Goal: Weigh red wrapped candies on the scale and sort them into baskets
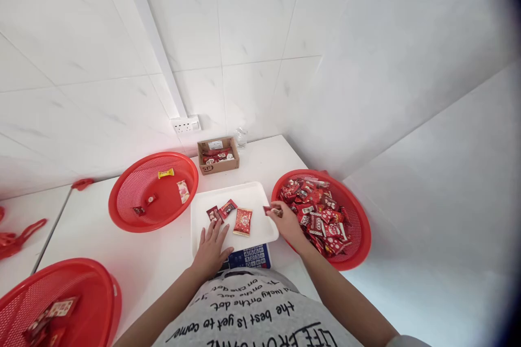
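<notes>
My left hand [212,246] rests with fingers spread at the front left of a white tray [260,195], its fingertips by a dark red candy packet [214,213]. Beside that packet lies another small red packet [227,208], and a larger red patterned packet [243,222] is at the tray's middle. Over the tray's right edge, my right hand [285,223] pinches a small red wrapped candy [267,210]. Just to its right stands a red basket [362,227] heaped with red candy packets [315,214].
A red basket [116,195] with a few sweets stands left of the tray, another red basket [109,282] at the lower left. Behind the tray are a cardboard box [220,165] of red packets and a clear glass [241,137]. A blue keypad [254,256] shows below the tray.
</notes>
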### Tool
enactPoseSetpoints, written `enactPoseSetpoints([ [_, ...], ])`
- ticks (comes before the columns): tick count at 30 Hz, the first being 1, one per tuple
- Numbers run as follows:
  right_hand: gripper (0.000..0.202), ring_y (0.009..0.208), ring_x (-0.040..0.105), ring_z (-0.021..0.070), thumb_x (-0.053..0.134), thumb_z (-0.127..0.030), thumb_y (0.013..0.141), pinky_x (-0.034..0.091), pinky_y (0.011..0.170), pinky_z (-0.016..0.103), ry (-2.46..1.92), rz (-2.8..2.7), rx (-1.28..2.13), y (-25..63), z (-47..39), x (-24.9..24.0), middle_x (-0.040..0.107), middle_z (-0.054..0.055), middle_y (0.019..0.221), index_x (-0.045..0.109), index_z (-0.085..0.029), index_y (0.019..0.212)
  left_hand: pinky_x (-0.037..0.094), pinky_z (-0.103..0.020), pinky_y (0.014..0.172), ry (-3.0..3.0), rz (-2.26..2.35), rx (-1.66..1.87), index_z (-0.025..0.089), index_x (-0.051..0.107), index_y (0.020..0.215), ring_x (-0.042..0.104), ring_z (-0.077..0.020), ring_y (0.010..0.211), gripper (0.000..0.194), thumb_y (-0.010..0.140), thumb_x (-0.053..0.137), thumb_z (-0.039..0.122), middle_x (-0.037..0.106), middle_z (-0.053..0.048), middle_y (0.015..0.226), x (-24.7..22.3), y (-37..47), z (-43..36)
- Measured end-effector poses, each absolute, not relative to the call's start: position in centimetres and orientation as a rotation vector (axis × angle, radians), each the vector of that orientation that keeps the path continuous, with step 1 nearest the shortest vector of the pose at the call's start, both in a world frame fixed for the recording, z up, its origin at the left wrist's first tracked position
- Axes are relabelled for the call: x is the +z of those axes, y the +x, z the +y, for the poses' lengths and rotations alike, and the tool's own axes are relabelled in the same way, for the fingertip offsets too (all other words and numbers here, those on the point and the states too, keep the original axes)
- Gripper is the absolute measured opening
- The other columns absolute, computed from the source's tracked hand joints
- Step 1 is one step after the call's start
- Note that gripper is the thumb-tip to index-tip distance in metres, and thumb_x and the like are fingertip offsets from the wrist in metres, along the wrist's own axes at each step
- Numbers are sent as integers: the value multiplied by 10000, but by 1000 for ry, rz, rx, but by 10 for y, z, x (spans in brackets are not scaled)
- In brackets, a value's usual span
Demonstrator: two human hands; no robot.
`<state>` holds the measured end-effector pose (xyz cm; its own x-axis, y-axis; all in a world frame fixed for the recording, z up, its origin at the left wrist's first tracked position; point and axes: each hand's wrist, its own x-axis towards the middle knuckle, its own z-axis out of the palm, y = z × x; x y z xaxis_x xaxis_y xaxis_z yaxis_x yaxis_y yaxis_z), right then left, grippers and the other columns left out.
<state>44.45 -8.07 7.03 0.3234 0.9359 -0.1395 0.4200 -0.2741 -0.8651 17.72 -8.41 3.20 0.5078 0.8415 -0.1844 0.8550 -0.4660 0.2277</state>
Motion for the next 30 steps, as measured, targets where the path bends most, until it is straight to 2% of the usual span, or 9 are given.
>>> enactPoseSetpoints([
  [3,407,808,612,166,578,-316,711,490,765,328,-1671,-1274,1150,411,-73,71,645,44,990,536,-195,1098,171,-525,1075,2469,1415,-14,226,274,1410,133,-272,1378,584,875,418,410,241,-93,1490,29,176,-88],
  [5,451,812,609,159,568,-297,726,496,765,329,-1642,-1361,1193,397,-71,68,629,58,1049,511,-196,1162,174,-522,1075,2465,1425,32,217,248,1418,132,-266,1378,590,880,406,400,250,-97,1487,29,175,-89],
  [10,372,1107,505,217,510,-237,771,405,960,402,-1704,-1678,814,404,-76,56,569,98,1182,563,-194,1136,184,-502,1077,2443,1492,116,186,193,1434,116,-266,1381,626,884,390,410,190,-118,1502,33,178,-83],
  [16,371,1246,377,266,460,-268,810,288,1052,472,-1909,-1722,424,444,-92,30,494,117,1281,567,-192,1157,178,-519,1069,2453,1481,93,226,243,1422,92,-288,1383,607,878,400,445,174,-105,1509,39,195,-65],
  [20,464,1312,289,278,444,-325,830,268,1058,485,-2054,-1686,455,458,-103,15,418,113,1371,473,-194,1274,140,-562,1059,2447,1482,24,256,276,1413,92,-337,1375,641,849,412,530,183,-114,1506,40,211,-56],
  [24,509,1309,310,253,402,-343,857,279,1061,452,-2060,-1669,535,458,-107,10,412,117,1381,392,-185,1340,90,-609,1042,2485,1480,-18,308,329,1386,75,-381,1367,646,810,451,575,163,-90,1513,37,221,-48],
  [30,511,1305,326,218,402,-326,855,285,1066,417,-1995,-1630,591,457,-105,12,413,103,1383,373,-196,1348,59,-572,1063,2578,1388,25,350,291,1392,108,-331,1374,609,831,461,515,168,-53,1516,27,216,-37],
])
